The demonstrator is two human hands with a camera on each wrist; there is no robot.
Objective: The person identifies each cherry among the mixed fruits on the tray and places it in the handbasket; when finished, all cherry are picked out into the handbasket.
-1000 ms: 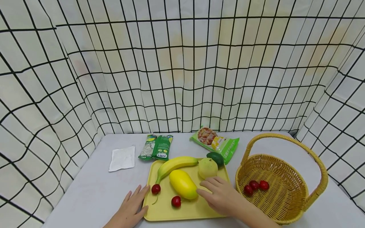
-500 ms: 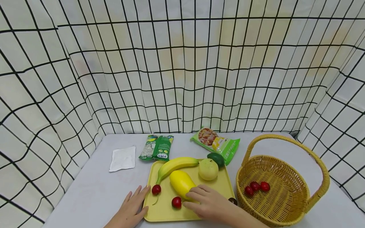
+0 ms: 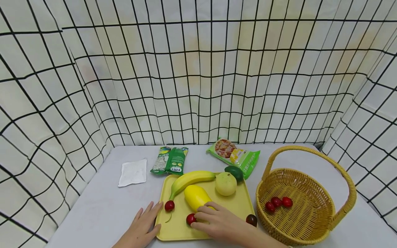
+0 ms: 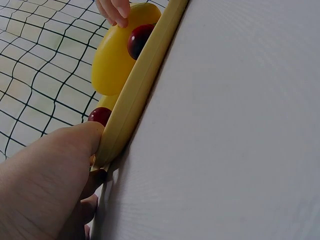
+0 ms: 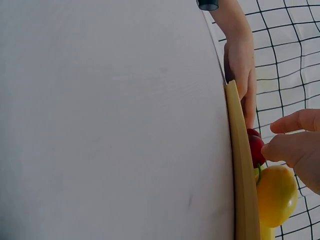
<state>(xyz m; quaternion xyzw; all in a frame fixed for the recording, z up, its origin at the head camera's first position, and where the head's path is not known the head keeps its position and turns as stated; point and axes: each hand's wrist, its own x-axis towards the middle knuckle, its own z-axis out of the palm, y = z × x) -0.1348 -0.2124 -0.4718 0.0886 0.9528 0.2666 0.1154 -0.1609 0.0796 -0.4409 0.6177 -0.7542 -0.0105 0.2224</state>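
On the yellow tray (image 3: 178, 235), the nearer red cherry (image 3: 190, 219) is placed just near of the mango (image 3: 195, 197). It is flanked by the right hand (image 3: 221, 220), thumb and fingers parted, seemingly not yet gripped. The tray's left edge is touched by the left hand (image 3: 141, 224), fingers spread. If unevenly pinched, the round cherry could be rolled leftward.

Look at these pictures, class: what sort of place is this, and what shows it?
Probably a staged tabletop area rather than a working kitchen. A white backdrop with black grid lines stands behind and beside a white table, where a yellow rectangular tray and a round, tan woven basket sit.
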